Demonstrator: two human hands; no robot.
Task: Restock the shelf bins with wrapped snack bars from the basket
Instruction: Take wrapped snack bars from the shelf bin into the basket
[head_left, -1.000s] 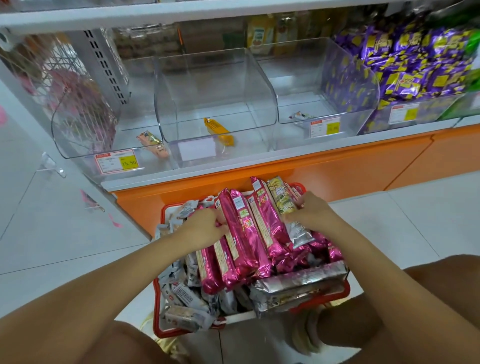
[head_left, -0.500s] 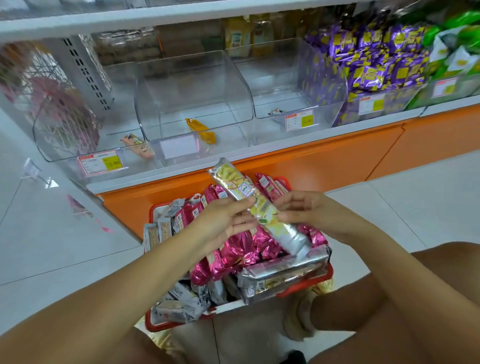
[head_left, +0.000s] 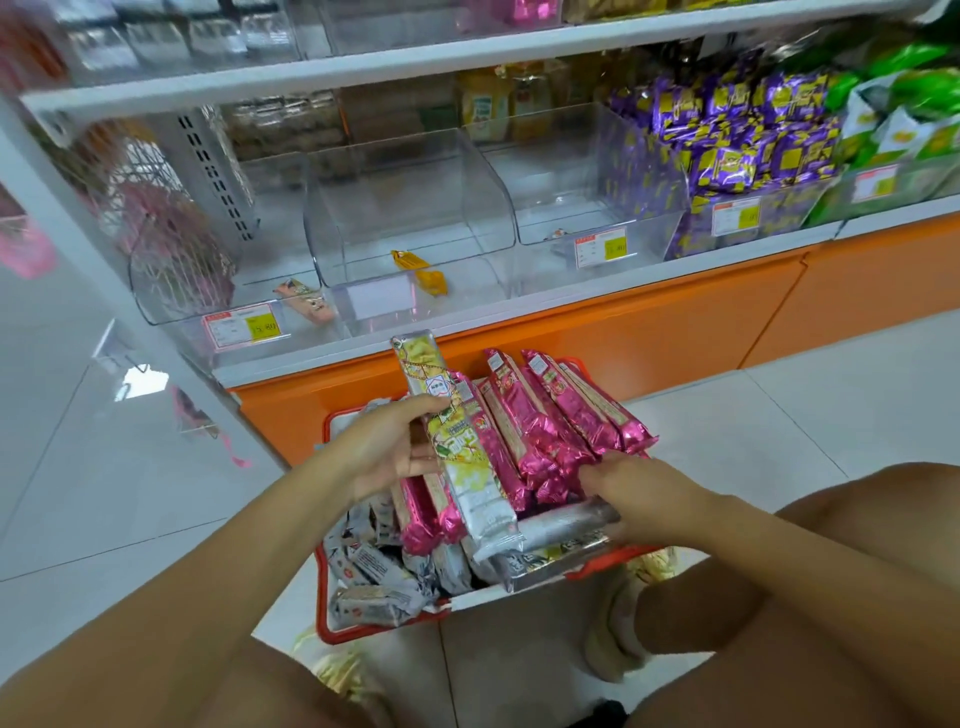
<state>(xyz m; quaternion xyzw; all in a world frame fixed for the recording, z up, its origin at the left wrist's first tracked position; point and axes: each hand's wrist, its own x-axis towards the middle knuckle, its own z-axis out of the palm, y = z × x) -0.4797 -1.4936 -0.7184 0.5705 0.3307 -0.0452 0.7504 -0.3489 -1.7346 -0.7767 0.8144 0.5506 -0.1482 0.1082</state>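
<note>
Picking stage: left hand (head_left: 395, 449) grips a yellow snack bar (head_left: 457, 452) over the red basket (head_left: 332, 631). The right hand (head_left: 628, 486) is in among the pink bars (head_left: 524, 415), can't tell if it's got one. Next up, I'd guess, is lifting the bar into a clear bin (head_left: 415, 197).

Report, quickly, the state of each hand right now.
Left hand: holding the yellow-green snack bar.
Right hand: fingertips hidden among the pink bars; grip cannot be told.
</note>
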